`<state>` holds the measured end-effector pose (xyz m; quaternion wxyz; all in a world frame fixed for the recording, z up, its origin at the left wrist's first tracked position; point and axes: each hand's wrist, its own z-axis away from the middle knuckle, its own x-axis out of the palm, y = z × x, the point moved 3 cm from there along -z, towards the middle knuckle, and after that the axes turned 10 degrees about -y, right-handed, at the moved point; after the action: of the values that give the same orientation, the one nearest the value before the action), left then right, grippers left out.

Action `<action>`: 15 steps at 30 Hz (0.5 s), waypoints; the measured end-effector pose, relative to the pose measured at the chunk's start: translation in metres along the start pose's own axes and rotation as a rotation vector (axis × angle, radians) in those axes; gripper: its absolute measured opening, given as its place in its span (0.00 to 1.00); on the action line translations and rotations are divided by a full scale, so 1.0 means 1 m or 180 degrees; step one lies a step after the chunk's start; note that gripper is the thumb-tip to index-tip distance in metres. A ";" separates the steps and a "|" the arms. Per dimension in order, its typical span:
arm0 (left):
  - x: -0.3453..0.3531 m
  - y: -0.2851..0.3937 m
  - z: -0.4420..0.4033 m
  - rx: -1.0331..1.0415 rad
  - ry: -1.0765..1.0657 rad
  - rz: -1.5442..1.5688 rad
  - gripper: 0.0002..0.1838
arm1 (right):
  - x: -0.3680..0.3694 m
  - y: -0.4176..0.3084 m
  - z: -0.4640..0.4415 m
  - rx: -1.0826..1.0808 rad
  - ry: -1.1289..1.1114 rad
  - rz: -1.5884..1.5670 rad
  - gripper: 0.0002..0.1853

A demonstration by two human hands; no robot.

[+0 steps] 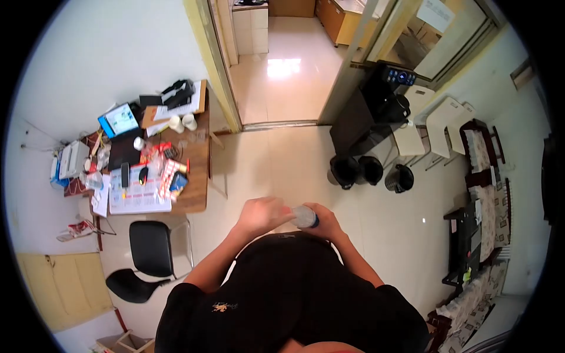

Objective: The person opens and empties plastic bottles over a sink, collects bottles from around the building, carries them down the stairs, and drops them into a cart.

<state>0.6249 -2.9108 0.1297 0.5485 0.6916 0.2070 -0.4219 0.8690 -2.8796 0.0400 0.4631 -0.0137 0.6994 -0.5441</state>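
Observation:
A clear plastic bottle (pixel 305 217) with a strip of blue on its side is held in front of my waist. Around it, from the right, my right hand (pixel 325 222) is closed. My left hand (pixel 262 216) is at the bottle's left end, its fingers pinched together and smeared by motion. A small reddish patch shows between those fingertips and the bottle; whether it is a cap I cannot make out. Below both hands is my black shirt (pixel 288 270).
To the left, a wooden desk (pixel 199 170) bears a laptop (pixel 120 125), paper cups and papers; a black chair (pixel 150 248) stands before it. An open doorway (pixel 279 125) lies ahead. On the right are a black cabinet (pixel 352 120), several black bins (pixel 369 170) and white chairs (pixel 442 125).

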 end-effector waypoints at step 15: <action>-0.132 -0.221 -0.505 -0.0229 -0.0031 0.0012 0.27 | -0.247 0.238 -0.501 -0.0397 -0.0165 -0.0319 0.38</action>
<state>0.5655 -2.3468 0.1293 0.5748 0.6697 0.2180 -0.4166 0.7934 -2.2785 0.0018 0.4515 -0.0915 0.7182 -0.5215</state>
